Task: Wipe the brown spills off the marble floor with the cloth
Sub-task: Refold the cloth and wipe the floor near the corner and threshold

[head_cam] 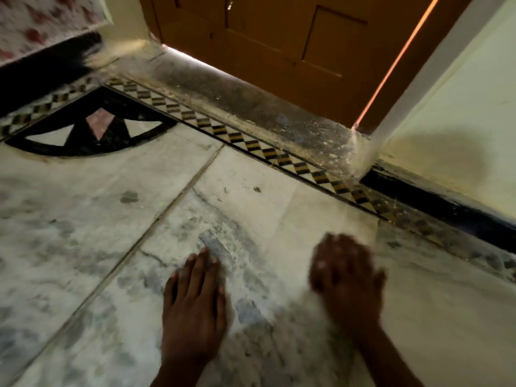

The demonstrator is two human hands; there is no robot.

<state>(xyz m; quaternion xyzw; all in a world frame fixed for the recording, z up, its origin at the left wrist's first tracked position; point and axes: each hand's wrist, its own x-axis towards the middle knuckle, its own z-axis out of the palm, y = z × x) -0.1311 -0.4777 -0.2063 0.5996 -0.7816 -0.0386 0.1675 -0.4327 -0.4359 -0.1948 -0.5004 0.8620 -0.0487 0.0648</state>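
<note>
On the marble floor, two hands: left flat-fingered, right too blurred to tell

Interior was dim, warm-toned. Daylight leaked under the brown panelled wooden door and as a bright orange line along its right edge. A soft shadow fell on the cream plastered wall. The right hand was motion-blurred; the left hand sharper. The patterned cloth-covered edge at top left smeared. Wide-angle bending showed in the checkered black-and-yellow floor border.
</note>
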